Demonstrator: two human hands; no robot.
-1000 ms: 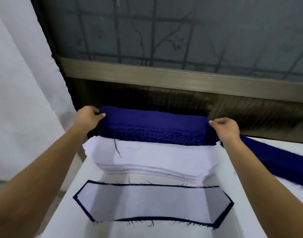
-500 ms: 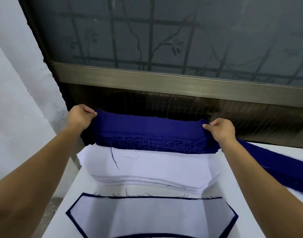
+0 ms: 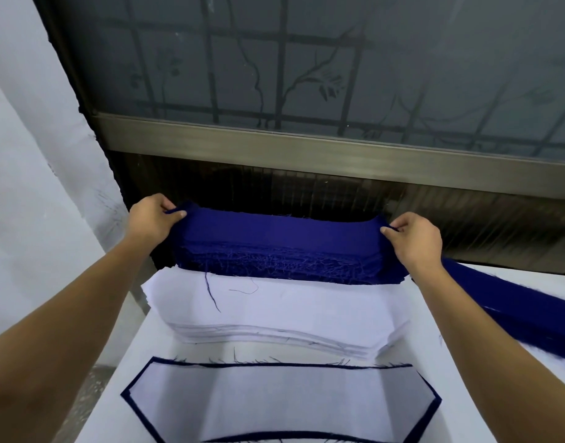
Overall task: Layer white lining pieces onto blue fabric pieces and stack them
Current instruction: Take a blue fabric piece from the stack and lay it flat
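— Anything hard to make out?
— Cannot trace the far edge of the blue fabric stack [image 3: 274, 254] against the dark panel [image 3: 306, 193] under the window rail [image 3: 306, 148]. Cannot see the near edge of the layered piece [image 3: 274, 401], white lining over blue, since the bottom of the view cuts it off. Same with the blue strip pile [image 3: 514, 302]: running out at the right, and partly covered by the right forearm [image 3: 485, 340].

— And the hands?
— Pinching the left end of the top blue piece [image 3: 274, 223] with the left grip [image 3: 150, 219], thumb on top, remaining fingers tucked under and out of sight. Pinching the right end with the right grip [image 3: 415, 238], thumb pressed onto the cloth. Lifted a little at both ends, clear of the layers beneath.

— Where on the bench [image 3: 153, 350]?
— At its far edge, the blue fabric stack. Just in front and touching it, the white lining stack [image 3: 274, 314], with loose blue threads [image 3: 210, 292] lying on top. Nearer again, apart from that, the layered piece.

— Room to move?
— Only a bare band between white lining stack and layered piece. Little on the left, with the layered piece's corner close to the bench's left edge. More toward the far right corner, beyond the blue strip pile.
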